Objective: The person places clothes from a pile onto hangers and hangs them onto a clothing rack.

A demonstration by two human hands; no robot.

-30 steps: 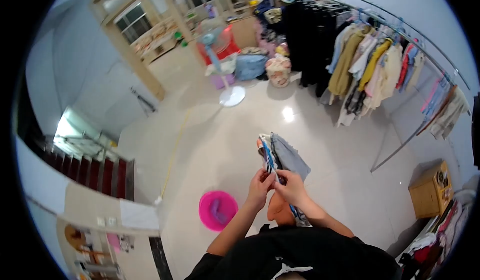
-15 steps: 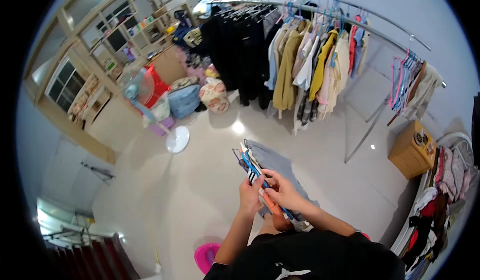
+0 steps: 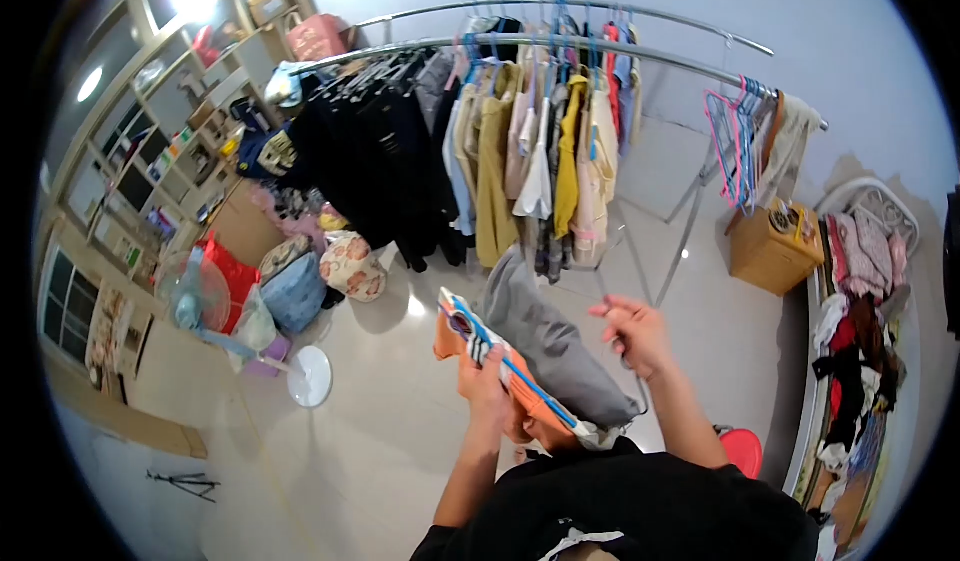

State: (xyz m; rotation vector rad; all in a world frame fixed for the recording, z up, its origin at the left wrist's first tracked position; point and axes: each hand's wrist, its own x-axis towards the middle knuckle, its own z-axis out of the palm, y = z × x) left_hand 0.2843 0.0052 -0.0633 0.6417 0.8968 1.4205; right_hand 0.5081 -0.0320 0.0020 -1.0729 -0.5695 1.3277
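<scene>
My left hand (image 3: 485, 386) is closed around a blue hanger (image 3: 535, 389) and the orange garment (image 3: 526, 424) bunched along it. White and dark striped trim shows by the fingers. A grey garment (image 3: 550, 336) hangs beside this bundle, on its right, spreading toward the floor. Raised to the right, apart from the bundle, is my right hand (image 3: 640, 341) with curled fingers. A thin dark curved line shows just below it; I cannot tell what the fingers hold.
Ahead stands a metal clothes rack (image 3: 660, 53) full of hanging clothes, with spare hangers (image 3: 735, 151) at its right end. A wooden cabinet (image 3: 770, 256) and piled clothes (image 3: 855, 411) are on the right. To the left are a fan (image 3: 310, 376) and bags (image 3: 292, 289). A red stool (image 3: 742, 451) is beside me.
My right hand has left the bundle and moved right and up. The left hand keeps the hanger, with more orange cloth now showing. The view has turned, shifting the rack left.
</scene>
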